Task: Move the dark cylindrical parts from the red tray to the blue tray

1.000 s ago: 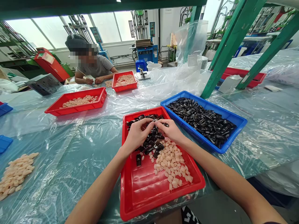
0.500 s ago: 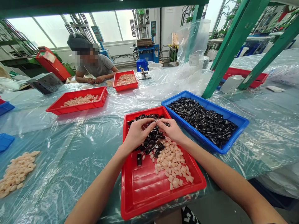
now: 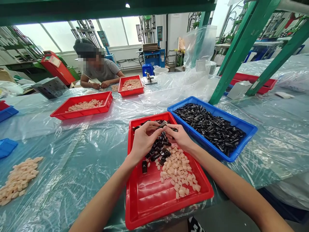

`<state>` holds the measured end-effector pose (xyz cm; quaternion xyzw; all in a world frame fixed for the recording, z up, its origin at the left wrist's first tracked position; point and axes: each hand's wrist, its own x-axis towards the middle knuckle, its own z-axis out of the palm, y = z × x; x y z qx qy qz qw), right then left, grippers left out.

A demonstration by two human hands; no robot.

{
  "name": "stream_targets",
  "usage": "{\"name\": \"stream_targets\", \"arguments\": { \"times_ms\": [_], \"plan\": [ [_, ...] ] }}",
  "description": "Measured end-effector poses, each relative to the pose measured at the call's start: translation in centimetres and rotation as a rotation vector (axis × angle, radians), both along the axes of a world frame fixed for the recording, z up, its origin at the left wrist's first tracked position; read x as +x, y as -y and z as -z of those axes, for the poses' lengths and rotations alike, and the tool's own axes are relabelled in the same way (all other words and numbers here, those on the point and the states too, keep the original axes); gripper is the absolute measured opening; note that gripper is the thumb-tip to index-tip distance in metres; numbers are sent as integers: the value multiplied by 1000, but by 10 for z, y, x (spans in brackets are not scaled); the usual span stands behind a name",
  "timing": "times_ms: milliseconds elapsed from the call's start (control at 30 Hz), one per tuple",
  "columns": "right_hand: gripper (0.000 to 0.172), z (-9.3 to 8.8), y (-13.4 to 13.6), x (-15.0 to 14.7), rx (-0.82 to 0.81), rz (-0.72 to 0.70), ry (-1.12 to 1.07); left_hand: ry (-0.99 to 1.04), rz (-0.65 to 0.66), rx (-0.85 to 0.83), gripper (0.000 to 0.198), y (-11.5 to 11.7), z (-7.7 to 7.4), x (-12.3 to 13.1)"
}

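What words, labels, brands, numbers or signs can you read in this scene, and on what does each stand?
White label on the clear plastic bag: too small to read.
Pale label on the red bin: too blurred to read.
Small white sign high on the white wall: too small to read.
Blue sign on the stand by the windows: too blurred to read.
No text is legible.

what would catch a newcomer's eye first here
The left hand and right hand meet over small black pieces at the far end of a red tray, beside a heap of pale pink pieces. Just right of it sits a blue tray full of more black pieces. Across the plastic-sheeted table, a seated co-worker leans over another red tray.
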<state>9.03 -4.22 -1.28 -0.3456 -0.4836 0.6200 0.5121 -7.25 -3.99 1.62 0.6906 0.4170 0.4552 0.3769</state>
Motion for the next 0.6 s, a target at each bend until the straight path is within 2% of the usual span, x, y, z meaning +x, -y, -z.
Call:
{"name": "stream_targets", "arguments": {
  "times_ms": [100,200,300,400,600],
  "plan": [
    [41,2,-1,0,30,2,23,-195,-10,81,25,-1,4,-3],
    [38,4,-2,0,152,82,174,-378,23,156,25,-5,0,-10],
    [36,4,-1,-1,306,150,359,-366,55,168,29,-8,-7,-16],
    [32,3,2,-1,412,145,496,-358,87,137,33,-9,-11,-18],
    [29,3,7,-2,460,116,620,-331,147,62,26,-11,-10,-18]
  ]
}}
